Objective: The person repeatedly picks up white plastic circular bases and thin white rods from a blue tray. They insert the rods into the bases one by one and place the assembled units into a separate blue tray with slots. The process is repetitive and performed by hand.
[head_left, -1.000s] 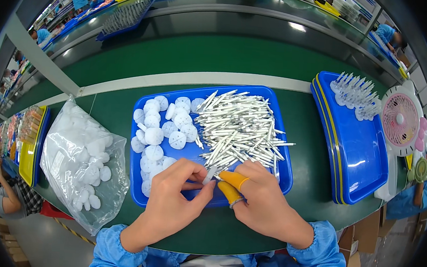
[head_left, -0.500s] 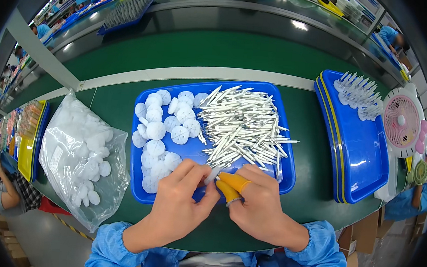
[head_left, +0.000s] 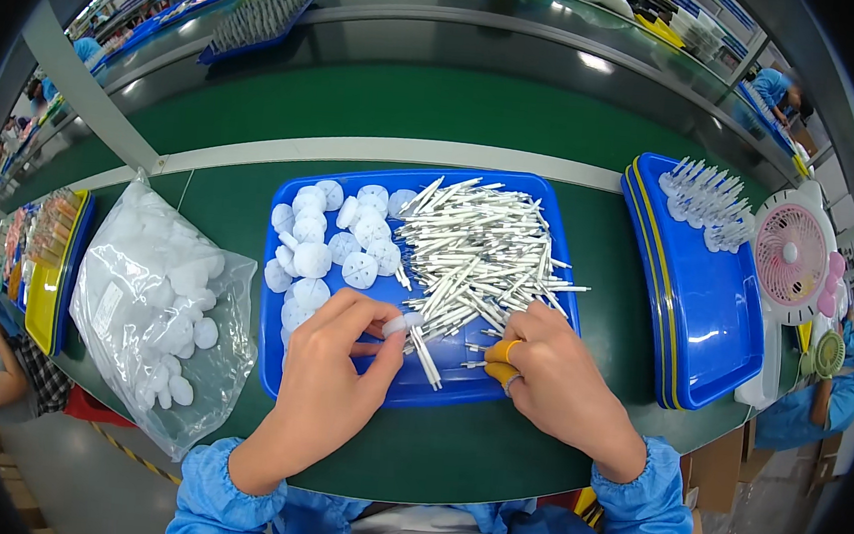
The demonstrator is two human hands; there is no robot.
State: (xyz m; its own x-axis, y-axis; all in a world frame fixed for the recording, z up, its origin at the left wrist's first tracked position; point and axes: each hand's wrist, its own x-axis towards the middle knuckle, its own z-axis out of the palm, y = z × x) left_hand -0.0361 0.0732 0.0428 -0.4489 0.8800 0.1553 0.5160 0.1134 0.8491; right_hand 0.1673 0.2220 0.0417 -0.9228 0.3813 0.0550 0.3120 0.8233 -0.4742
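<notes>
My left hand (head_left: 338, 352) pinches a translucent white disc (head_left: 400, 323) above the front of a blue tray (head_left: 407, 398). A couple of thin white sticks (head_left: 427, 358) jut from the disc toward the tray's front. At the front right of the heap of white pointed sticks (head_left: 478, 251), my right hand (head_left: 551, 367) is closed, with yellow covers (head_left: 503, 351) on two fingers. Dark slender stick tips (head_left: 473, 365) poke out to the left of its fingertips. Loose slotted white discs (head_left: 315, 256) fill the tray's left side, partly hidden by my left hand.
A clear bag of white discs (head_left: 159, 296) lies left of the tray. Stacked blue and yellow trays (head_left: 708, 334) stand at right, with disc-and-stick pieces (head_left: 708, 204) in the top one. Beside them is a pink-and-white fan (head_left: 791, 251). A pale rail (head_left: 386, 150) runs behind the tray.
My hands have moved apart. The right has gone rightward to the edge of the stick heap; the left has shifted slightly left with the disc, whose sticks now show.
</notes>
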